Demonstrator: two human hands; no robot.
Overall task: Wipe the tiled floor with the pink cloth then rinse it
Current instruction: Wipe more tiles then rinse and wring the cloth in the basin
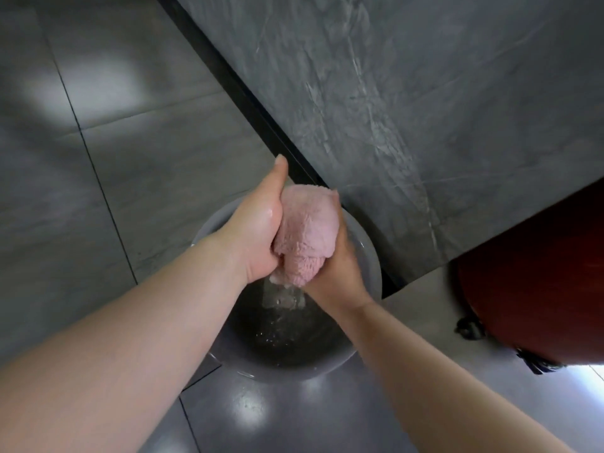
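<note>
The pink cloth is bunched into a fat wad and squeezed between both hands above a grey basin. My left hand grips its left side, thumb pointing up. My right hand wraps its right and lower side. Water streams from the bottom of the cloth into the dark water in the basin. The basin stands on the grey tiled floor.
A dark grey marbled panel rises at the right behind the basin, with a black strip along its base. A dark red rounded object sits at the right, with a small black wheel beneath it. The floor shines with light patches.
</note>
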